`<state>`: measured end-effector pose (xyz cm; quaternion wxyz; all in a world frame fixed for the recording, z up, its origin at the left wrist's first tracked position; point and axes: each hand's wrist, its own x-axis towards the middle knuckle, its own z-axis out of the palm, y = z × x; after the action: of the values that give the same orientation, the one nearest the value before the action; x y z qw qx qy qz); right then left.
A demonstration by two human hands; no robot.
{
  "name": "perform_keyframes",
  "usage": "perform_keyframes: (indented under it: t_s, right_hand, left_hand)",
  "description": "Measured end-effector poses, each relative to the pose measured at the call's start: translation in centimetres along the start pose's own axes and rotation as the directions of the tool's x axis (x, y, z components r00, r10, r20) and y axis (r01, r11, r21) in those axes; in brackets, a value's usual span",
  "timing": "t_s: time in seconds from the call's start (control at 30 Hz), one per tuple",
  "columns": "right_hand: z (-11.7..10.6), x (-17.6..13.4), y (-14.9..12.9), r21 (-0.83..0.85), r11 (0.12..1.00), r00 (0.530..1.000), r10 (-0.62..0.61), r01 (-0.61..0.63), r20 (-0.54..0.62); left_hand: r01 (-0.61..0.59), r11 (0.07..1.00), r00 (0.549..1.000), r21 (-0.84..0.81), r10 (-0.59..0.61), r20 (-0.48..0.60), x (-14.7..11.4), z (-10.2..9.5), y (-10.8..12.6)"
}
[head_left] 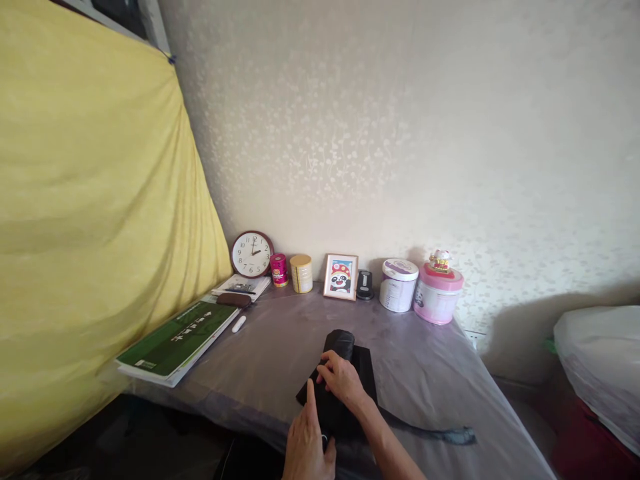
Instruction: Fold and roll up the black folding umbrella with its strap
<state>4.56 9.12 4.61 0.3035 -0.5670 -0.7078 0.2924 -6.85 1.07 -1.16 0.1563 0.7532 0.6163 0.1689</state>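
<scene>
My right hand (pixel 343 381) curls over the black, rolled fabric bundle (pixel 340 343) on the grey, sheet-covered table (pixel 425 373); my left hand (pixel 305 437), forefinger extended, is at its near end. I can't tell whether either grips. Probably light, soft, slippery: best held round the middle.

"What colours does the framed picture (pixel 341 276) show?"

"A black-and-white panda (pixel 341 284) in a red cap (pixel 341 269) with white spots, on blue, inside a light brown border."

"And left of it?"

"A yellow can (pixel 301 275), a magenta can (pixel 279 270), a clock (pixel 252 254) with a white dial and dark red rim, a green book (pixel 183 338) with white lettering, and a yellow curtain (pixel 100 200)."

"Right of it?"

"A white tub (pixel 398 290) with purple on its lid, then a pink-and-white tub (pixel 436 299)."

"In front?"

"A plain black bundle (pixel 340 343) on the greyish-purple bench (pixel 260 373)."

"Behind?"

"A beige wall (pixel 400 133) with a pale sprig pattern."
</scene>
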Motion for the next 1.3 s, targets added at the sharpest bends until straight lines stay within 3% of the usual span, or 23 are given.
perform_keyframes:
  t_s: [0.17, 0.37, 0.47, 0.6, 0.7, 1.07, 1.2, 1.3]
  right_hand:
    - [-0.1, 0.0, 0.3, -0.011, 0.999, 0.999, -0.046, 0.046, -0.018]
    - [-0.2, -0.4, 0.3, 0.032, 0.997, 0.998, -0.064, 0.064, -0.014]
    - [-0.6, -1.1, 0.6, 0.017, 0.986, 0.986, -0.165, 0.165, -0.033]
    - [-1.2, -1.4, 2.0, -0.104, 0.939, 0.936, -0.338, 0.328, -0.100]
    - [-1.2, -0.6, 3.5, -0.171, 0.915, 0.920, -0.383, 0.365, -0.083]
    - [-1.1, 5.4, 6.0, -0.264, 0.925, 0.946, -0.309, 0.274, -0.099]
    - [-1.9, 6.4, 6.7, -0.149, 0.985, 0.967, -0.123, 0.091, -0.224]
    - [-3.4, 5.9, 7.9, -0.072, 0.996, 0.946, 0.022, -0.048, -0.324]
  left_hand:
    - [0.042, 0.992, 0.998, 0.117, -0.047, 0.045, -0.2, -1.9, 1.6]
    - [0.038, 0.988, 0.997, 0.150, -0.048, 0.067, 0.1, -1.7, 2.4]
    - [0.052, 0.982, 0.997, 0.180, -0.061, 0.048, 0.3, -1.3, 2.2]
    - [0.055, 0.978, 0.995, 0.202, -0.070, 0.066, 0.5, -1.3, 1.8]
    - [0.058, 0.980, 0.993, 0.190, -0.077, 0.094, 0.6, -1.2, 1.6]
    - [0.100, 0.994, 0.977, 0.038, -0.106, 0.186, 0.6, -1.3, 1.6]
    - [0.094, 0.995, 0.981, 0.016, -0.095, 0.172, 0.3, -1.7, 1.7]
    - [0.096, 0.995, 0.981, -0.021, -0.091, 0.170, 0.1, -2.2, 2.1]
